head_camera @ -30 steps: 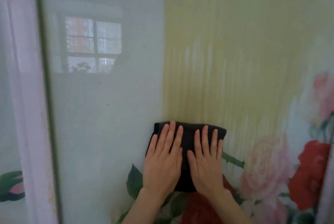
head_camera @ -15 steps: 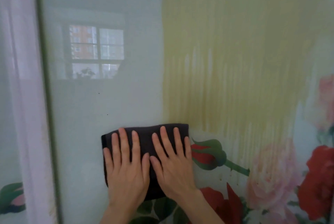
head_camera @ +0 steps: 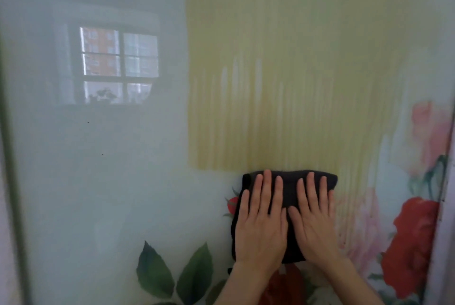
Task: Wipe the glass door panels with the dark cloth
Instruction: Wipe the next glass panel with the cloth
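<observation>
A folded dark cloth lies flat against the glass door panel, low and right of centre. My left hand presses on its left half with straight fingers pointing up. Beside it, my right hand presses on the right half the same way. Both palms cover most of the cloth. The glass carries a pale green field, a yellow streaked band above the cloth, and printed red and pink roses at the lower right.
A dark green frame strip runs down the left edge of the panel. Another frame edge stands at the far right. A window is reflected in the upper left of the glass.
Both hands slid the cloth left across the glass, then back to the right, ending under the yellow band near the roses.
</observation>
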